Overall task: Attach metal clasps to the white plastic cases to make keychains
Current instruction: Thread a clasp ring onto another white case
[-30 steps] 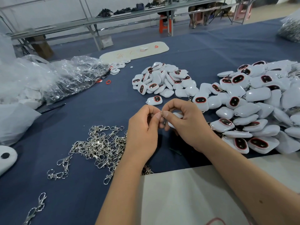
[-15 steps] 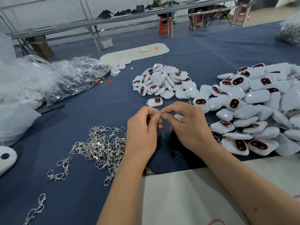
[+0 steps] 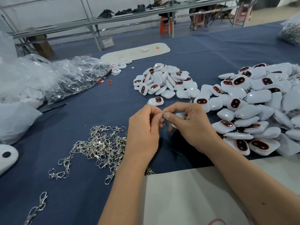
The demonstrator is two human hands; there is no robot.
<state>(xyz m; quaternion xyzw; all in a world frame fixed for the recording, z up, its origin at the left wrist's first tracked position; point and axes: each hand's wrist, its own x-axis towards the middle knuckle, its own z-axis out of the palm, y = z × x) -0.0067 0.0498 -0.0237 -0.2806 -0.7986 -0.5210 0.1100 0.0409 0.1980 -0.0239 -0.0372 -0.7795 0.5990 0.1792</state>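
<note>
clasps [image 3: 100, 145] left | hands centre | cases [image 3: 253, 111] right, behind

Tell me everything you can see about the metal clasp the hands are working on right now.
The small silver metal clasp looks shiny and thin, with a ring at its top and a short hook part hanging below. It is held above the dark blue table cloth, pinched between the fingertips of the left hand and the right hand. The right hand also holds a white plastic case, mostly hidden, right beside the ring. Whether the ring is already through the case cannot be told.
</note>
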